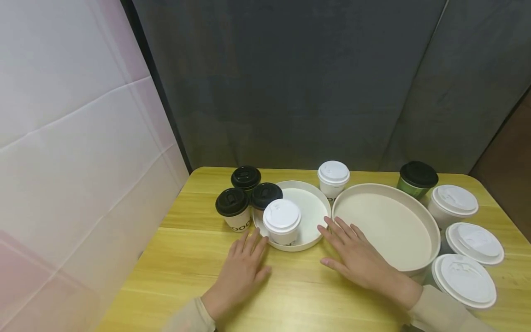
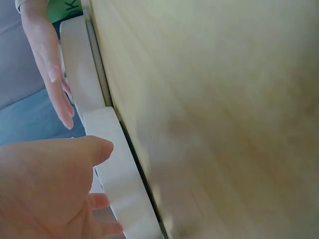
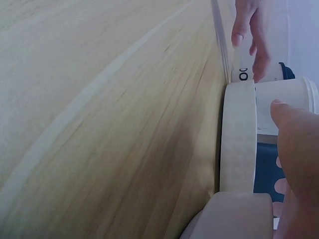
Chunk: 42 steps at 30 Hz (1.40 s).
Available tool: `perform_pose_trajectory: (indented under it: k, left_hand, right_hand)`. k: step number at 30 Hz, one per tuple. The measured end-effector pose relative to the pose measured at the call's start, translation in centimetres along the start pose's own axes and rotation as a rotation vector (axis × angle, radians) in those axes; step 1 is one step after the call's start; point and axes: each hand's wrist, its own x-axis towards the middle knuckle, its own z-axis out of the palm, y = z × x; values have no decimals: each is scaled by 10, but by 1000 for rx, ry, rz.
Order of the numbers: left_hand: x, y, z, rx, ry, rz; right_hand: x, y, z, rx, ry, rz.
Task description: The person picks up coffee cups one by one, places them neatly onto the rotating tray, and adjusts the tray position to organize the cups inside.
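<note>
My left hand (image 1: 241, 272), fingers spread and straight, is at the front left rim of a small round white tray (image 1: 312, 216); whether the fingertips touch it I cannot tell. On the opposite side, my right hand (image 1: 355, 254) reaches with straight fingers between this tray and a larger cream tray (image 1: 375, 267). A white-lidded paper cup (image 1: 282, 220) stands upright in the small tray. Behind it a black-lidded cup (image 1: 266, 195) is at the tray's left side, its base hidden. Neither hand grips anything. Both trays sit side by side in the left wrist view.
Two black-lidded cups (image 1: 233, 210) (image 1: 246, 178) stand left of the small tray. A white-lidded cup (image 1: 333, 177) is behind the trays. At right are a green cup with black lid (image 1: 417, 179) and three white-lidded cups (image 1: 453, 204) (image 1: 474, 242) (image 1: 463, 280). A dark curtain (image 1: 290, 83) hangs behind the table (image 1: 182, 258).
</note>
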Motion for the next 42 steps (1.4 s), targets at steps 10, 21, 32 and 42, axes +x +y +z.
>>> perform_pose_trajectory:
  k: [10, 21, 32, 42]
  left_hand:
    - [4, -6, 0, 58, 56, 6]
    - [9, -11, 0, 90, 69, -5]
    - [8, -5, -5, 100, 14, -58]
    - [-2, 32, -34, 127, -161, -43]
  right_hand:
    - [2, -2, 0, -3, -7, -8]
    - [4, -1, 2, -10, 1, -21]
    - [4, -1, 3, -9, -7, -20]
    - [3, 1, 4, -27, 8, -37]
